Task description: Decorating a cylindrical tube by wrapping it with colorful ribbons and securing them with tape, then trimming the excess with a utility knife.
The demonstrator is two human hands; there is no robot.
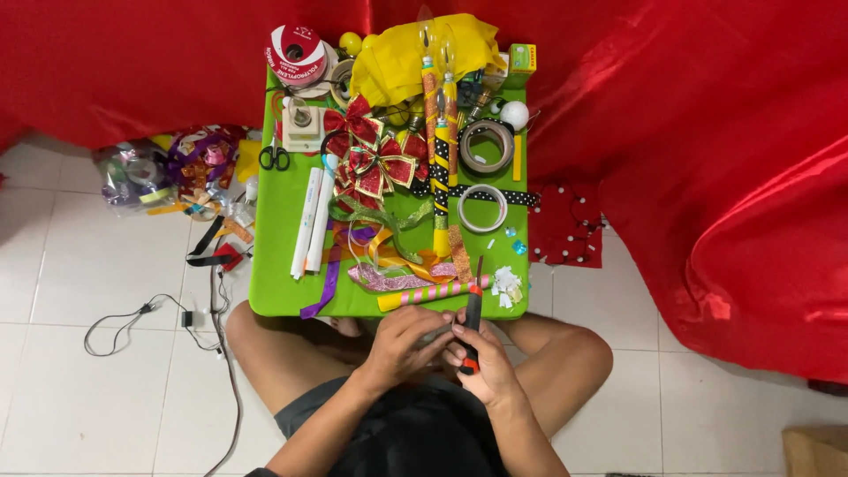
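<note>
Just off the green tabletop (283, 221) at 6 o'clock, the right hand (484, 364) grips a slim black-and-orange utility knife (473, 320) while the left hand (408, 343) pinches a small grey piece, cutting seemingly unfinished.

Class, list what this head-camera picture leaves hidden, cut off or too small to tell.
- Small piece under the left hand: head view, hidden by its fingers.
- Lower end of the red-and-black cutter: head view, hidden by the right hand in its grip.
- Bits inside the clear bag on the floor: head view, too small.
- Brown box: head view, cut off by the corner.
</note>
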